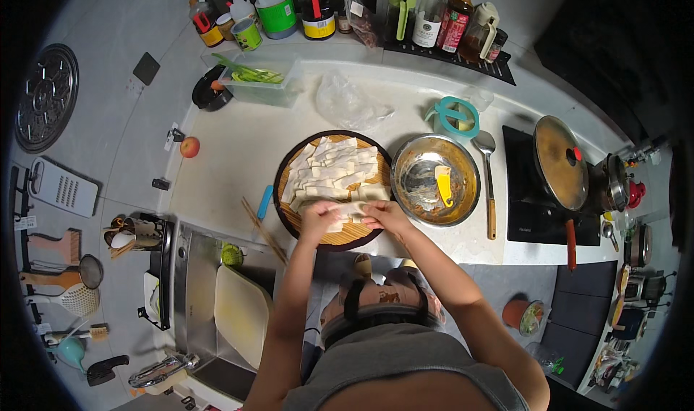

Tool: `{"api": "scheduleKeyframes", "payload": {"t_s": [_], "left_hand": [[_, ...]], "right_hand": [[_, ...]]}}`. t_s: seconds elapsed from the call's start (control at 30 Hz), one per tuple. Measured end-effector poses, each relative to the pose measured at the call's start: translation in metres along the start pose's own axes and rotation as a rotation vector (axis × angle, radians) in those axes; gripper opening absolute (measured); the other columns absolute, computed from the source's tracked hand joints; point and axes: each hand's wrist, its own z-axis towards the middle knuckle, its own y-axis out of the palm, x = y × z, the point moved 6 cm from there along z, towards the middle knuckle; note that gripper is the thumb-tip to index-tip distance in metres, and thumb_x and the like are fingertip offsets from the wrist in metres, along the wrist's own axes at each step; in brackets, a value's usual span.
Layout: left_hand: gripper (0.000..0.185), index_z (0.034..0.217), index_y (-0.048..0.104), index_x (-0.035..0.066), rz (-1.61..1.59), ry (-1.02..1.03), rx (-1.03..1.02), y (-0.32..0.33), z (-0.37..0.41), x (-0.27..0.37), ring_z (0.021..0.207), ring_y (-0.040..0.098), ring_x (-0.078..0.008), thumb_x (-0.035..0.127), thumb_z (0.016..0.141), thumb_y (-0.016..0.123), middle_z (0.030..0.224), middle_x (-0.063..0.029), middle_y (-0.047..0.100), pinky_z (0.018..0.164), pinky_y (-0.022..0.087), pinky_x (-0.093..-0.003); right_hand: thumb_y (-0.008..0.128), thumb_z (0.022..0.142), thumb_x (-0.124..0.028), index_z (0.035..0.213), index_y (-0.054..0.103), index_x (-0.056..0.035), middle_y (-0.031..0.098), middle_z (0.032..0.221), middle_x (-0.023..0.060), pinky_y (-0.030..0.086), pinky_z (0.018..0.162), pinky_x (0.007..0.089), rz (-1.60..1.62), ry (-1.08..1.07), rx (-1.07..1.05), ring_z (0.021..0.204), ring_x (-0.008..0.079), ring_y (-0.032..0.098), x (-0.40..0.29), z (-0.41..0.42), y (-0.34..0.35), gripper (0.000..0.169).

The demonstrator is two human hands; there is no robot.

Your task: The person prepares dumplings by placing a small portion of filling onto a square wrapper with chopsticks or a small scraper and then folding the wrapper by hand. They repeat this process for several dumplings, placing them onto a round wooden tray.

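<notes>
A round woven bamboo tray (355,235) with a dark cloth rim lies on the counter before me. Rows of folded, pale dough wrappers (331,169) cover much of it. Over its near side, my left hand (319,218) and my right hand (387,216) pinch opposite ends of one dough wrapper (349,210) between thumbs and fingers. Just beyond my right hand, flat square wrappers (374,192) lie on the tray. Right of the tray stands a steel bowl (470,180) with smears of filling. A yellow scraper (445,188) rests inside it.
A spatula (490,188) lies between the bowl and the cooktop (520,194), where a lidded pan (561,161) sits. Chopsticks (263,229) and a blue-handled tool (265,202) are left of the tray. Beyond it are a plastic bag (347,101) and a teal-lidded jug (455,115). The sink (198,281) is lower left.
</notes>
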Motion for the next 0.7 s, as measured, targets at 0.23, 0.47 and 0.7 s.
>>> {"api": "scheduleKeyframes", "payload": {"t_s": [0.23, 0.47, 0.7], "left_hand": [[0.021, 0.086, 0.061, 0.006, 1.262, 0.489, 0.575, -0.023, -0.006, 0.072, 0.08, 0.053, -0.0246, 0.008, 0.065, 0.063, 0.085, -0.007, 0.056, 0.067, 0.045, -0.0344], [0.025, 0.082, 0.062, 0.011, 1.08, 0.788, -0.221, 0.091, 0.014, 0.05, 0.088, 0.05, -0.0223, -0.002, 0.063, 0.053, 0.092, -0.0025, 0.054, 0.082, 0.036, -0.0338], [0.011, 0.07, 0.055, 0.008, 1.147, 0.637, -0.482, 0.097, 0.046, 0.043, 0.081, 0.052, -0.0233, 0.005, 0.062, 0.063, 0.071, -0.0051, 0.057, 0.075, 0.039, -0.0344]], "right_hand": [[0.048, 0.081, -0.004, 0.096, 0.05, 0.0069, 0.056, 0.072, 0.0072, 0.045, 0.047, 0.0208, -0.187, -0.265, 0.136, 0.056, 0.0109, 0.055, 0.018, 0.004, -0.038, 0.019], [0.047, 0.083, -0.006, 0.092, 0.054, 0.0003, 0.059, 0.076, 0.0047, 0.044, 0.048, 0.0192, -0.156, -0.214, 0.188, 0.057, 0.0084, 0.055, 0.019, -0.02, -0.055, 0.013], [0.052, 0.08, -0.006, 0.096, 0.054, 0.0009, 0.06, 0.079, 0.0043, 0.044, 0.053, 0.0194, -0.137, -0.245, 0.257, 0.062, 0.0075, 0.055, 0.009, -0.037, -0.078, 0.017]]}}
